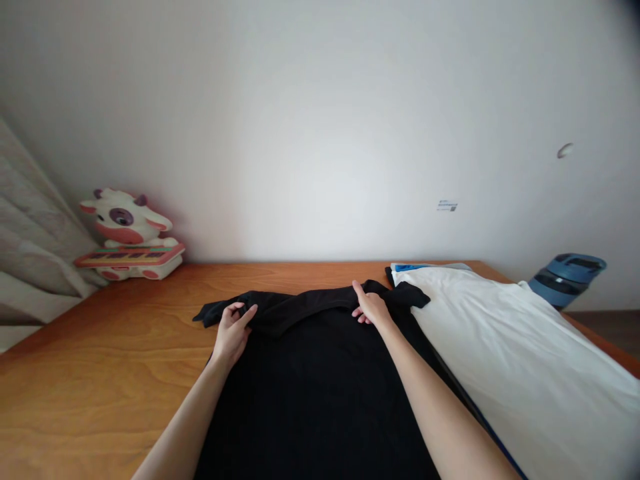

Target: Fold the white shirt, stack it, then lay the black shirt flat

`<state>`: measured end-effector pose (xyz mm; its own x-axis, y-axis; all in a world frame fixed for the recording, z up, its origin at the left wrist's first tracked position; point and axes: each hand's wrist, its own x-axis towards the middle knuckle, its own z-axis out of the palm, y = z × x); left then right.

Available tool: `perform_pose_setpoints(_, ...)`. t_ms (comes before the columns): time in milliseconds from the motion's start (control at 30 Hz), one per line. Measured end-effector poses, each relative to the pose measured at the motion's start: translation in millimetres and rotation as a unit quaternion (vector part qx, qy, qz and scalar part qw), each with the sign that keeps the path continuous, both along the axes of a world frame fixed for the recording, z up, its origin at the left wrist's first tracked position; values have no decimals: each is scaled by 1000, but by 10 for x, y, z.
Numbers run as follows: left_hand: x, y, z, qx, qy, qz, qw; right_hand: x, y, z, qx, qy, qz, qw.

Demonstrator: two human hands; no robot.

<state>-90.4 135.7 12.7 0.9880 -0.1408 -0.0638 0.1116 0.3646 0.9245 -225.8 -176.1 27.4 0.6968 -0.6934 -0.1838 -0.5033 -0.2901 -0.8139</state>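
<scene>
A black garment (320,393) lies spread on the wooden table, its far edge folded or bunched into a band between the hands. My left hand (235,332) pinches the dark cloth near the band's left part, thumb and fingers closed on it. On the right part of the band, my right hand (370,308) has its fingers curled at the cloth with the thumb raised along the top. Short flaps of black fabric stick out beyond both hands. The garment's near end runs out of the picture between my forearms.
White cloth (520,347) lies on the right over other fabric, with a blue bottle (567,279) behind it. A cow-shaped toy keyboard (133,237) stands at the back left beside a pale curtain (35,220). The wooden table (100,360) meets a white wall.
</scene>
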Motion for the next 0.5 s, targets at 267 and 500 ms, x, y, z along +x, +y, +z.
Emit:
perform_pose_setpoints(267,96,62,-36,28,-59,5,998,137,-1,-52,70,-101,-21,992)
perform_pose_setpoints(500,91,159,198,-16,21,69,997,-493,391,52,103,-279,-24,955)
